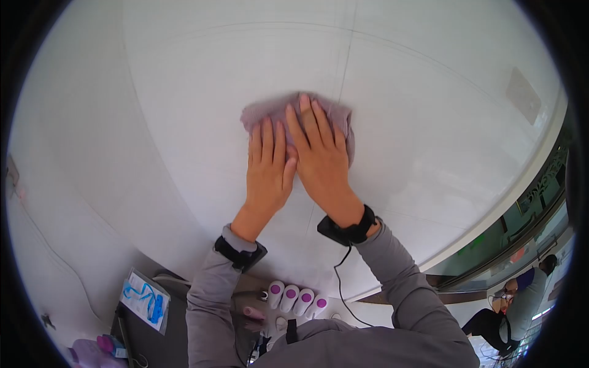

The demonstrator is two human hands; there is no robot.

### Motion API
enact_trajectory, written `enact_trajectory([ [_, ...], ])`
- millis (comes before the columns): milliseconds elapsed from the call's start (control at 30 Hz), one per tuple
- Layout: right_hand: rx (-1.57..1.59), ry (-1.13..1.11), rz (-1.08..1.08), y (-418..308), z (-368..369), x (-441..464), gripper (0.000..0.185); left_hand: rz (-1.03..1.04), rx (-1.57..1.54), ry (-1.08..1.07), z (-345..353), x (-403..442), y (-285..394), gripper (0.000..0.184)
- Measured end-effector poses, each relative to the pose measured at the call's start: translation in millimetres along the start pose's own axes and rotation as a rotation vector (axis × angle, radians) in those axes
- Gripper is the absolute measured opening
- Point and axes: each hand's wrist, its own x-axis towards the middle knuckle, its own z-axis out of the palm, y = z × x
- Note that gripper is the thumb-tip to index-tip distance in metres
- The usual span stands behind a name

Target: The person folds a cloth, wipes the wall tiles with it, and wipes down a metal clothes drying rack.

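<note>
A folded mauve cloth (268,112) lies flat against a white tiled wall (405,141) in front of me. My left hand (267,168) rests on its lower left part, fingers stretched upward and slightly apart. On its middle and right side lies my right hand (320,153), palm down with fingers extended. The thumbs meet between the two hands. Both hands are open and press flat on the cloth rather than wrapping round it. Part of the cloth is hidden under the palms. Each wrist wears a black strap with a small box; a cable hangs from the right one.
Several white cylinders with purple tops (291,294) stand low near my body. At lower left, a dark surface (165,349) carries a sheet with a blue lanyard (147,300). A wall plate (523,96) is at right. Another person (521,306) sits at lower right.
</note>
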Motion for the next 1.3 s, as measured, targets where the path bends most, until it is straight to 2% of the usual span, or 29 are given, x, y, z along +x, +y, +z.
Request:
enact_trajectory([
  [100,0.037,0.176,-0.112,-15,8,69,0.054,0.042,0.032,0.206,-38,54,-18,0.051],
  [167,0.006,0.255,-0.171,-28,25,99,0.055,0.076,0.133,0.264,-57,73,-43,0.05],
  [233,0.231,0.149,-0.174,-42,26,111,0.073,0.08,0.217,0.274,-69,75,-55,0.05],
  [333,0.071,0.213,-0.186,-53,45,81,0.055,0.006,0.057,0.321,-48,39,-60,0.051],
  [400,0.163,0.043,-0.174,-63,54,29,0.055,-0.145,-0.011,0.301,-14,-19,-60,0.052],
  [433,0.215,-0.043,-0.168,-70,58,-4,0.055,-0.225,-0.04,0.271,3,-56,-53,0.052],
  [500,0.122,-0.188,-0.218,-70,60,-76,0.056,-0.382,-0.068,0.175,29,-130,-23,0.054],
  [567,0.133,-0.286,-0.226,-61,54,-129,0.059,-0.441,-0.128,0.073,40,-180,-2,0.059],
  [633,0.207,-0.451,-0.157,-48,43,-169,0.06,-0.492,-0.15,0.007,30,-195,24,0.067],
  [733,0.126,-0.484,-0.102,-25,32,-228,0.061,-0.685,-0.406,-0.04,5,-191,49,0.071],
  [833,0.09,-0.56,-0.075,-1,17,-275,0.064,-0.627,-0.118,-0.332,1,-182,63,0.06],
  [933,0.245,-0.686,-0.056,21,-17,-285,0.064,-0.635,-0.071,-0.327,38,-197,87,0.042],
  [1033,0.476,-0.641,-0.142,39,-32,-278,0.062,-0.62,-0.009,-0.295,58,-215,124,0.027],
  [1067,0.546,-0.672,-0.096,42,-41,-277,0.056,-0.647,-0.009,-0.272,55,-220,142,0.021],
  [1167,0.811,-0.677,-0.085,54,-50,-301,0.046,-0.742,0.06,-0.26,44,-256,197,0.022],
  [1200,0.899,-0.64,-0.03,47,-53,-312,0.034,-0.765,0.134,-0.309,35,-264,215,0.02],
  [1300,1.105,-0.894,-0.061,19,-58,-347,0.028,-0.914,0.292,-0.363,12,-304,259,0.017],
])
